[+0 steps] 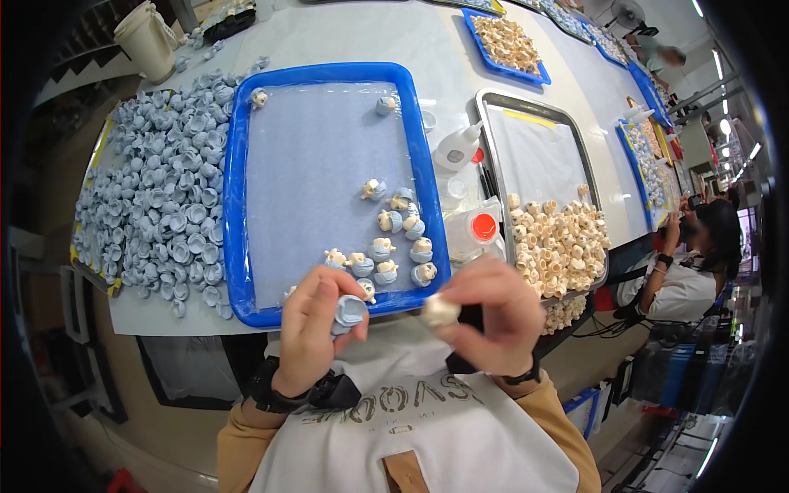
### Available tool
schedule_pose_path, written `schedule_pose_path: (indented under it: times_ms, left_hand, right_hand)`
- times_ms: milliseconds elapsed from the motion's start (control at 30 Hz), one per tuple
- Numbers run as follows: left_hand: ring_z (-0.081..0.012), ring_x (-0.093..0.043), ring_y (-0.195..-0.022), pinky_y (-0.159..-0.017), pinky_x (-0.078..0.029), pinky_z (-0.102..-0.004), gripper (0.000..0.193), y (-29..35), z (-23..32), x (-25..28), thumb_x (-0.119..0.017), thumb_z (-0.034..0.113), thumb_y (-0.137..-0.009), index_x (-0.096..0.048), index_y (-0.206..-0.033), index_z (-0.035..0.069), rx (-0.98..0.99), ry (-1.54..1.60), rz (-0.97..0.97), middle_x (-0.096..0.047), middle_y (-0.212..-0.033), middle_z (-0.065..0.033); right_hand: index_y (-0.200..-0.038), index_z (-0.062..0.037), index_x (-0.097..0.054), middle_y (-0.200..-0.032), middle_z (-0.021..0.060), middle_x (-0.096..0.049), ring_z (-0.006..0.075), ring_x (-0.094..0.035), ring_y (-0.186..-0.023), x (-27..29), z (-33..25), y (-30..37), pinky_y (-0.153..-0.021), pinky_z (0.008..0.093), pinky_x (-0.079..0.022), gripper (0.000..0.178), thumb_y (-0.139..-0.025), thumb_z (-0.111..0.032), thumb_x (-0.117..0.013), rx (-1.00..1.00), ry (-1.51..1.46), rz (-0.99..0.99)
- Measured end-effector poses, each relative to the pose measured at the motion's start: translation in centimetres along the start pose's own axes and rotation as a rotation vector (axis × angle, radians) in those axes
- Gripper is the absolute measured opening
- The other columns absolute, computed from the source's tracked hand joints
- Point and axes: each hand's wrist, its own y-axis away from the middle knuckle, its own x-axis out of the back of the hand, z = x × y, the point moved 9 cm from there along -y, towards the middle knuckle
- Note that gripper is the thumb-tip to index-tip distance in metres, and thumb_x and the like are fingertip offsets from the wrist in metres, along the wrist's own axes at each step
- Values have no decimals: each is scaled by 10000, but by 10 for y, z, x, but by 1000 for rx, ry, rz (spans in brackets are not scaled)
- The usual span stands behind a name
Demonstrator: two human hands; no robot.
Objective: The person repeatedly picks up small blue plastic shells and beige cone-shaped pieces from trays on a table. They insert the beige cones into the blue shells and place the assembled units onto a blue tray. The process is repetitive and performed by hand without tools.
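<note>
blue cup-shaped piece (351,310) in left hand (316,330), cream piece (440,311) in right hand (496,319)

left fingers are clamped on the blue cup-shaped piece, hiding part of it, by the near rim of the blue tray (237,205). right thumb and fingers pinch the cream piece, too blurred for detail. below the metal tray (534,152), more cream pieces (565,314) are partly hidden.

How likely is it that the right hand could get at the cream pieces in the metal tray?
Probably yes: the right hand is near the metal tray, and the cream pieces lie open on top, though that hand already holds a blurred cream item.
</note>
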Motion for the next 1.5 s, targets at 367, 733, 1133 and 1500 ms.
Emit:
schedule_pose_path:
  times_ms: [367,733,1133,1500]
  left_hand:
    - [-34,-441,-503,-449,-340,-171,226,3,-10,-2,-396,245,-980,-455,-874,55,42,54,-8,-510,-679,1]
    - [-49,-424,-550,-505,-352,-187,259,2,-20,-9,-389,256,-980,-481,-860,46,181,65,-111,-493,-708,9]
    - [-23,-376,-522,-463,-271,-178,229,10,-27,-8,-535,240,-923,-485,-961,19,230,201,-265,-486,-634,12]
    - [-29,-393,-520,-464,-290,-184,203,15,-33,-4,-458,195,-944,-534,-911,9,394,-26,-265,-479,-611,19]
  right_hand:
    - [-949,-9,-620,-845,60,-545,204,-532,-691,-51,-14,-4,-575,315,-426,331,-639,-40,-730,287,238,-218]
    - [-944,6,-629,-848,55,-537,184,-532,-688,-57,-19,2,-553,296,-413,342,-650,-128,-742,410,374,-199]
    - [-962,4,-615,-799,52,-546,192,-509,-657,-50,-8,-4,-567,303,-411,394,-644,-197,-732,323,396,-137]
    - [-873,-45,-594,-768,24,-488,172,-495,-690,-61,2,4,-569,292,-354,313,-693,-281,-691,252,469,-299]
